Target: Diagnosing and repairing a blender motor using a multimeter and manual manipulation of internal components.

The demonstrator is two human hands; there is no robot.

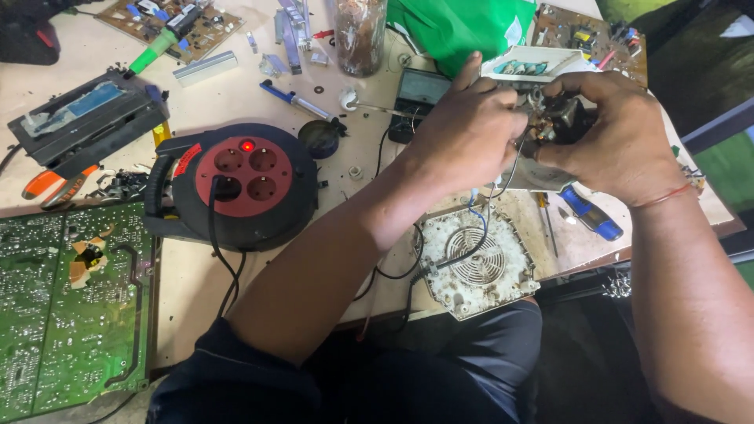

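Observation:
Both my hands are raised over the right part of the workbench, closed together around a small dark electrical part (pixel 559 118) with wires hanging from it. My left hand (pixel 463 133) pinches its left side with thumb and fingers. My right hand (pixel 620 137) cups it from the right. Thin blue and white wires (pixel 479 216) run down from the part to a dirty white casing with a round fan grille (pixel 475 263) lying at the table's front edge. A white box (pixel 534 63) sits just behind my hands.
A red and black cable reel (pixel 236 184) with a lit lamp stands mid-table. A green circuit board (pixel 71 302) lies at front left, a black device (pixel 82 118) at back left. A blue-handled tool (pixel 593 216), a meter (pixel 420 90), a green bag (pixel 459 27) and a jar (pixel 360 35) surround my hands.

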